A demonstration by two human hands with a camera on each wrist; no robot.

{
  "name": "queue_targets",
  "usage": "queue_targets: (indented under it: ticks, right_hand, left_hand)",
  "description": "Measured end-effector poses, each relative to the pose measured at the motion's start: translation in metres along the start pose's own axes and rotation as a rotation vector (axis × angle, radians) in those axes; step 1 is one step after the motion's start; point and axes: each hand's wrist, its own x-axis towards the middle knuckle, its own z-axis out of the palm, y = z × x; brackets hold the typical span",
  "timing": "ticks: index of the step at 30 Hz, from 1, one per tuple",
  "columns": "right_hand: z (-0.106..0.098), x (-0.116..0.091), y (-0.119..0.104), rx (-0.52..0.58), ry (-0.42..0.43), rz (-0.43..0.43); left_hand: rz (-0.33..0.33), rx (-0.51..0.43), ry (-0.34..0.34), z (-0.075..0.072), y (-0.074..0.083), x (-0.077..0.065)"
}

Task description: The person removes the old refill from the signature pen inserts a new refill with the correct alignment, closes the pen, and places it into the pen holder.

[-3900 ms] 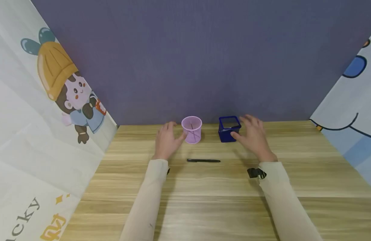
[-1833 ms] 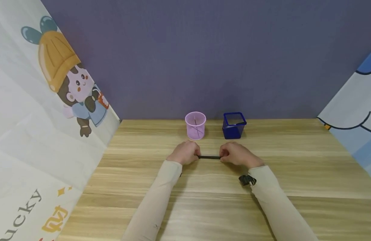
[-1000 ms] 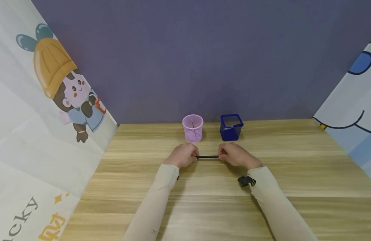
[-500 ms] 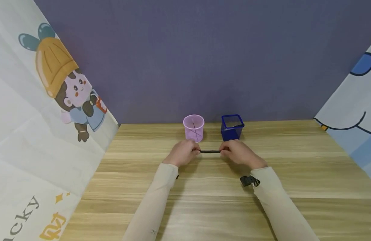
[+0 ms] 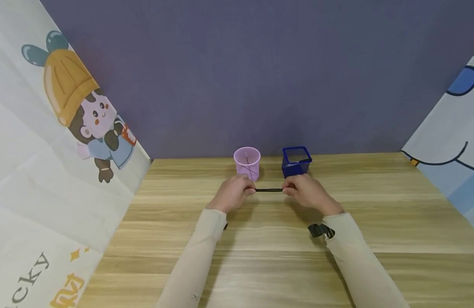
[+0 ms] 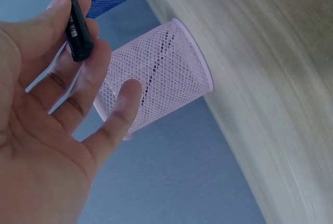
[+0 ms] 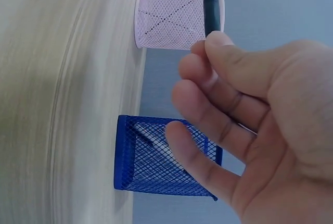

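A black pen point(image 5: 268, 190) lies level between my two hands, raised over the table. My left hand point(image 5: 231, 192) pinches one end between thumb and fingers; in the left wrist view its other fingers spread near the pink cup. At the opposite end, my right hand point(image 5: 308, 192) pinches the pen with thumb and fingertips. Just beyond the left hand stands a round pink mesh pen cup point(image 5: 247, 164), upright. A square blue mesh pen holder point(image 5: 296, 164) stands behind the right hand, which hides part of its base. Through its mesh the right wrist view shows a slim pale-and-dark item point(image 7: 161, 151).
The wood-grain table point(image 5: 268, 261) meets a dark grey-blue panel point(image 5: 237, 77) right behind both containers. A white cartoon-printed sheet point(image 5: 37, 184) borders the left side, and another printed sheet point(image 5: 445, 141) the right.
From beside the two containers, both hands have come down to the pen and gripped its ends. During the last second they have raised it and brought it slightly toward the containers.
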Motion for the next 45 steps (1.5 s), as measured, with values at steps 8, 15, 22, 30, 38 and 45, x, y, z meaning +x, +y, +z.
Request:
queue_targets:
  ticks: [8, 15, 22, 30, 38, 45]
  right_hand:
    - [-0.0013, -0.0011, -0.0017, -0.009, 0.030, 0.027]
    - [-0.0053, -0.0024, -0.0033, 0.025, 0.066, 0.030]
    - [-0.0079, 0.0003, -0.0055, 0.023, 0.079, 0.021]
    - [-0.0077, -0.0002, -0.0073, 0.033, 0.075, 0.031]
    - [-0.0058, -0.0001, -0.0079, 0.033, 0.073, 0.038]
    - [-0.0052, 0.0010, -0.0070, 0.035, 0.086, 0.026]
  left_hand:
    - [0.011, 0.017, 0.043, -0.0019, 0.0003, -0.0016]
    - [0.027, 0.038, 0.055, -0.0067, 0.0017, 0.0010]
    - [0.028, 0.044, 0.067, -0.0090, 0.0021, 0.0005]
    - [0.032, 0.029, 0.068, -0.0086, 0.0011, -0.0010]
    - [0.034, 0.031, 0.065, -0.0067, 0.0002, -0.0017]
    - [0.037, 0.024, 0.075, -0.0065, 0.0004, -0.0017]
